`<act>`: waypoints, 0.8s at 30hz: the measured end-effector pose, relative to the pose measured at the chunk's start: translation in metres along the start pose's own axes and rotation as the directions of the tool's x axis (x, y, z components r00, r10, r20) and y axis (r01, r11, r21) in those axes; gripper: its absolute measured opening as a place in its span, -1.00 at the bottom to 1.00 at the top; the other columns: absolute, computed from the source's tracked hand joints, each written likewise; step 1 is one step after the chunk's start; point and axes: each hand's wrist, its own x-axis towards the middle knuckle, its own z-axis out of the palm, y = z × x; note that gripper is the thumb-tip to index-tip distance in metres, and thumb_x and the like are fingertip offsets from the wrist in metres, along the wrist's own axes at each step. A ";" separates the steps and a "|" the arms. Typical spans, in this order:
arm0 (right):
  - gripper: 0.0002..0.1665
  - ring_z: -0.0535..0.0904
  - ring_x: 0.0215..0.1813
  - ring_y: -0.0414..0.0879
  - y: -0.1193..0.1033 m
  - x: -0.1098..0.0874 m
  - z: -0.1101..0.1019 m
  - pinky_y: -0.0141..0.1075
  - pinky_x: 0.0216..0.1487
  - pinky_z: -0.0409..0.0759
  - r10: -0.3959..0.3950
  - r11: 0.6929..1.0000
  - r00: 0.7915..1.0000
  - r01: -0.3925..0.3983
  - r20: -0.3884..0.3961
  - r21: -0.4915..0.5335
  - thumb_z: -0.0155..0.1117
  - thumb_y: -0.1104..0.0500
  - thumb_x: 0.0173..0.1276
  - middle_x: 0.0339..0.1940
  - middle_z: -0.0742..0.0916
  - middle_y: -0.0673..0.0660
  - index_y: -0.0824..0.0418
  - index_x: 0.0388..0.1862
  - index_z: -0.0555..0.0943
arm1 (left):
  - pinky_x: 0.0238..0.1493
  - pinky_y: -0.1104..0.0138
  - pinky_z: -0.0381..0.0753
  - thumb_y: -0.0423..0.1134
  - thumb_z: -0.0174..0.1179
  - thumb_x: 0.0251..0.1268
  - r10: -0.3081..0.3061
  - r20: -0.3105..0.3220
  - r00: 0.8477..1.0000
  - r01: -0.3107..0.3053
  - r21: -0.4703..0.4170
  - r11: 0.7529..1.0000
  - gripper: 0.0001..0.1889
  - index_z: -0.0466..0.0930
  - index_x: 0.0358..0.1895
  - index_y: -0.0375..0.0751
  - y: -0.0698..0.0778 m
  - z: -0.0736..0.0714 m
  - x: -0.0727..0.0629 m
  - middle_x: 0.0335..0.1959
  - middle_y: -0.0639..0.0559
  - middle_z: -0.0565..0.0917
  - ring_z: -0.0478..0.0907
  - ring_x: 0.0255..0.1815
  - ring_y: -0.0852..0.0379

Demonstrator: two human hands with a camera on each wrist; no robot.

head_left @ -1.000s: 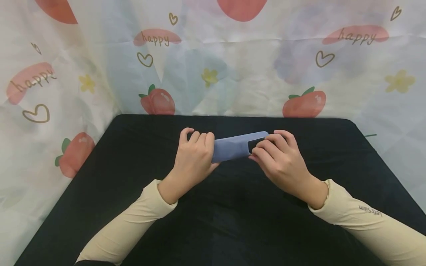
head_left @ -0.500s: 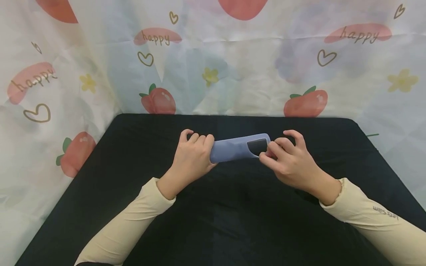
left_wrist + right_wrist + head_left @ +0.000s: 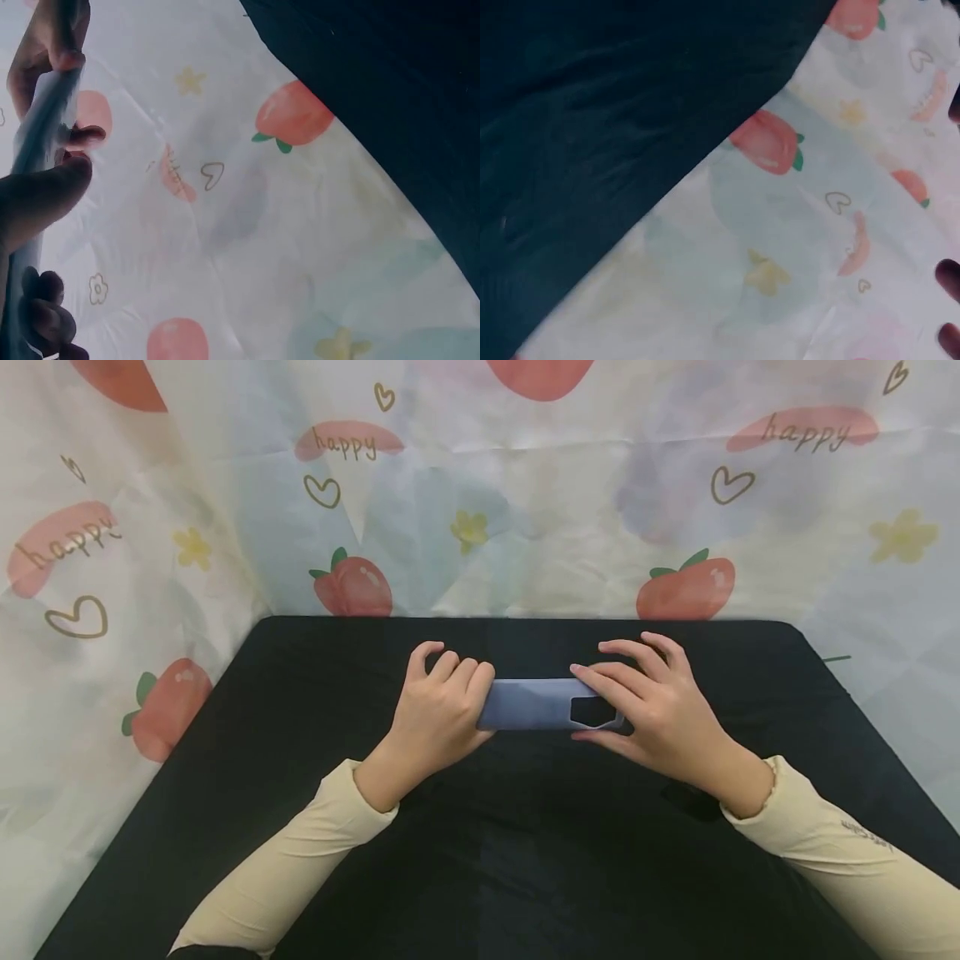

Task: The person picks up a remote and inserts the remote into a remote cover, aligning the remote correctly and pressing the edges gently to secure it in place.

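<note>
A blue phone case point(image 3: 525, 704) is held up level in front of me in the head view, its dark camera cutout point(image 3: 590, 712) toward the right end. My left hand point(image 3: 438, 714) grips the left end, fingers curled over the top edge. At the other end my right hand point(image 3: 660, 718) holds the case between its thumb below and fingers along the top, the outer fingers raised. Edge-on in the left wrist view, the case point(image 3: 41, 142) runs up the left side with my left thumb point(image 3: 49, 195) across it. The right wrist view shows only fingertips point(image 3: 949, 279) at its right border.
Under the hands lies a table covered with black cloth point(image 3: 555, 852). A white curtain point(image 3: 555, 527) printed with fruit, hearts and flowers hangs behind it and along the left side.
My right fingers slid off to the case's right corner, then spread and moved back over that end. The case turned from slanted to level. My left hand kept its grip.
</note>
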 end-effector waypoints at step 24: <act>-0.41 0.44 -0.17 -0.33 0.022 -0.006 -0.020 -0.53 -0.24 0.42 0.442 0.738 0.828 -0.554 0.345 0.385 0.44 0.34 0.03 -0.03 0.56 -0.31 0.09 0.10 0.56 | 0.20 0.06 0.33 0.05 0.52 -0.27 -0.075 0.179 0.981 0.129 -0.311 0.941 -0.38 0.56 -0.04 -0.09 -0.039 -0.004 -0.005 -0.23 0.02 0.61 0.54 -0.14 0.00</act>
